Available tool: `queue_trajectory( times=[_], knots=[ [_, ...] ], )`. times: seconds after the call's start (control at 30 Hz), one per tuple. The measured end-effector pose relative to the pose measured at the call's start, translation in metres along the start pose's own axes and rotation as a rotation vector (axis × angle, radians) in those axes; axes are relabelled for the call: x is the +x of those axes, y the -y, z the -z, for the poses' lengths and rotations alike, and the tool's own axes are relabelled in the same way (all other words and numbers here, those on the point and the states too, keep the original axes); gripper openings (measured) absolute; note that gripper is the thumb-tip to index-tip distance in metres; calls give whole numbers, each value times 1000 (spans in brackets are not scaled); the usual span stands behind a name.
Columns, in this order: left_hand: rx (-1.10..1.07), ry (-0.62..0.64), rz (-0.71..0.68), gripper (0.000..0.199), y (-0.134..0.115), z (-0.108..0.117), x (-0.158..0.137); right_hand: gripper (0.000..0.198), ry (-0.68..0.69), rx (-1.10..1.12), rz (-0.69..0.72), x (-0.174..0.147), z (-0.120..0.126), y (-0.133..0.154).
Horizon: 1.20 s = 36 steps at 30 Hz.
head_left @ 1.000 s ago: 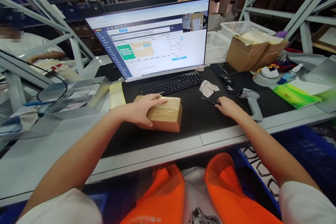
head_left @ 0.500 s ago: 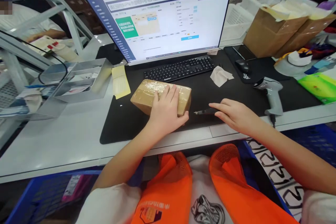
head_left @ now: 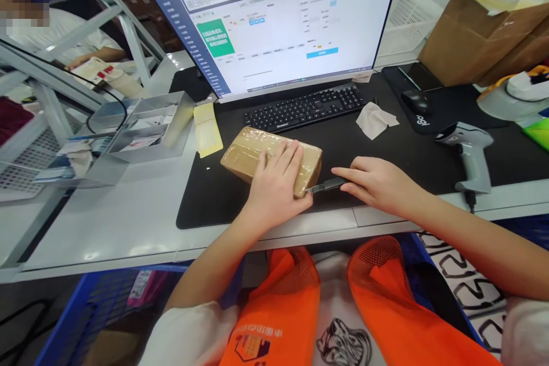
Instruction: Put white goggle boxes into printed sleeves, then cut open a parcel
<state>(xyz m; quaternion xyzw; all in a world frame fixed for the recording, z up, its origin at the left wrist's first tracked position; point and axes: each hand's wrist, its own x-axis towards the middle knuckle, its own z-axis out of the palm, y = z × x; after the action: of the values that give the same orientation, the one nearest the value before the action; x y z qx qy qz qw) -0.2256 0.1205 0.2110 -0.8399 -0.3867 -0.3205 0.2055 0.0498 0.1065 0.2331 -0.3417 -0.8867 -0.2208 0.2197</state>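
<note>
A brown cardboard box [head_left: 244,148], wrapped in shiny clear tape, rests on the black desk mat [head_left: 206,200]. My left hand [head_left: 278,183] presses on it, fingers over the top and thumb at the near right side. In my right hand [head_left: 377,186] is a dark utility knife [head_left: 332,184], its blade pointing left. The blade's tip meets the box's near right corner, close to my left thumb; whether it has cut in I cannot tell. My right index finger stretches along above the knife.
Behind the box stand a black keyboard [head_left: 304,107] and a lit monitor [head_left: 274,34]. A barcode scanner [head_left: 469,154], mouse [head_left: 416,102] and crumpled tissue [head_left: 375,120] are on the right. Yellow slips [head_left: 207,130] and a grey divided tray [head_left: 150,126] lie left. A person [head_left: 64,34] sits beyond the frame.
My right hand has brought the knife left, so its blade now reaches the box's corner. The left hand stays on the box. The view has shifted a little left.
</note>
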Motion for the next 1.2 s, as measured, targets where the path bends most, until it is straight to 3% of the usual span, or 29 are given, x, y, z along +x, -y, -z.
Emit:
queue_trajectory(
  times=[0.27,0.77,1.07,1.2],
  knots=[
    [5,-34,11,109,-2,-1,-3,51,27,-18,21,2,-2,2],
    [-38,-187,-47,95,-1,-10,-3,42,-91,-131,139,11,6,-5],
    [-31,-203,-71,90,0,-10,-3,43,-73,-133,77,15,9,-30],
    [-25,-203,-82,89,0,-10,-5,42,-117,-224,-124,12,16,-61]
  ],
)
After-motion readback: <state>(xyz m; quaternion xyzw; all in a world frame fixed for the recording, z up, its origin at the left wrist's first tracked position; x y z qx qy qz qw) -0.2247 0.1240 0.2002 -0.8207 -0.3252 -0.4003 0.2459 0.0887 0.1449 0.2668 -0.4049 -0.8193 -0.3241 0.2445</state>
